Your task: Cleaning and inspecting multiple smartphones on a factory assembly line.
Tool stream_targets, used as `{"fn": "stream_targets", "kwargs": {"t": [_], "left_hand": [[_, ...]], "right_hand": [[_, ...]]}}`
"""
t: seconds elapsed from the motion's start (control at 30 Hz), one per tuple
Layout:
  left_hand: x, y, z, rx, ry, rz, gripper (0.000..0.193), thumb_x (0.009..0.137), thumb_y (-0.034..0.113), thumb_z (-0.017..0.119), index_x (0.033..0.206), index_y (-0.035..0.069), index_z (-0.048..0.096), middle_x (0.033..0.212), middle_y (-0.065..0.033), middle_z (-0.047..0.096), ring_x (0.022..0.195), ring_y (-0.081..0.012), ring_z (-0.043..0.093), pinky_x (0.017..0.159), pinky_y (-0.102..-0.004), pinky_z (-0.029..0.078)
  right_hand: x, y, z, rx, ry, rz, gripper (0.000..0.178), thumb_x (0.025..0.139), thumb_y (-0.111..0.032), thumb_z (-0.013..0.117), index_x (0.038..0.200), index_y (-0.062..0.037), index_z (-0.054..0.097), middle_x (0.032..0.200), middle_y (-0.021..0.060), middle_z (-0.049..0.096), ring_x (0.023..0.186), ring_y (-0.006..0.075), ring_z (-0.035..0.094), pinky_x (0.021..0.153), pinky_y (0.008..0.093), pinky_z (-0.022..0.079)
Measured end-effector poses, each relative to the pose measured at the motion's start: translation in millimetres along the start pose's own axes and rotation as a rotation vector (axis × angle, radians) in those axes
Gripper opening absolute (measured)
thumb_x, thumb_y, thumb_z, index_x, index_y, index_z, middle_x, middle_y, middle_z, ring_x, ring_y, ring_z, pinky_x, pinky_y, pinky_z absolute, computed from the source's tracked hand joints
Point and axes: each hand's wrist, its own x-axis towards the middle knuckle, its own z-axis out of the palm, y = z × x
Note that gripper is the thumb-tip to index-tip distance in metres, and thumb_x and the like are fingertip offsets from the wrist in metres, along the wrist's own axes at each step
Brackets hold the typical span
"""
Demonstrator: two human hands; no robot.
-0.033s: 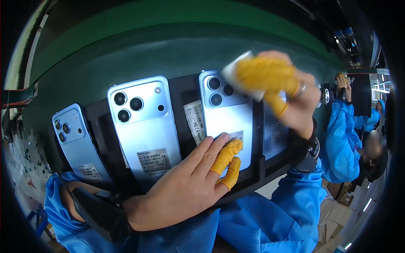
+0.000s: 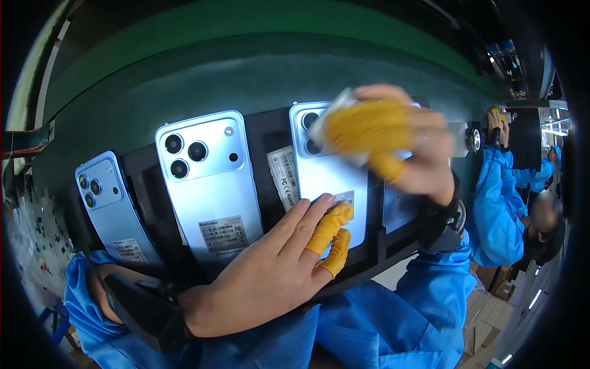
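A light-blue phone lies back up in a black tray, a label on its lower back. My left hand rests on its lower part with fingers stretched out. Yellow finger cots cover some of its fingertips. Over the phone's camera area is my right hand, blurred by motion, also in yellow finger cots. It grips a white wipe or cloth, which hides part of the lenses. Two more blue phones, one in the middle left and one at far left, lie back up in the tray.
Another phone lies partly under my right wrist. A printed label strip sits beside the middle phone. Behind the tray runs a dark green surface. Clear plastic pieces are at left. At far right sits a co-worker in blue sleeves.
My right hand has shifted left and slightly down with the white cloth, covering more of the phone's lenses. The left hand stays in place.
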Motion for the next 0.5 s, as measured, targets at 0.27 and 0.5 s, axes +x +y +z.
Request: {"fn": "stream_targets", "kwargs": {"t": [0.27,0.5], "left_hand": [[-0.4,0.3,-2.3,-0.016,-0.017,-0.021,0.028,0.074,0.017,0.058,0.100,0.012,0.067,0.103,-0.0153,0.062,0.117,-0.0316,0.051,0.102,-0.0398,0.038],[-0.4,0.0,-0.7,-0.066,-0.001,-0.028,0.031,0.073,0.016,0.057,0.102,0.010,0.067,0.100,-0.0147,0.063,0.116,-0.0320,0.052,0.101,-0.0401,0.039]], "right_hand": [[1.4,3.4,-21.1,-0.170,-0.108,0.063,0.012,0.058,0.002,0.061,0.068,-0.0017,0.066,0.063,0.0098,0.063,0.053,0.0192,0.056,0.084,0.0374,0.043],[6.3,-0.6,-21.3,-0.352,0.011,-0.016,0.022,0.068,0.005,0.066,0.090,-0.0002,0.068,0.088,0.0118,0.067,0.082,0.0255,0.065,0.081,0.0326,0.047]]}}
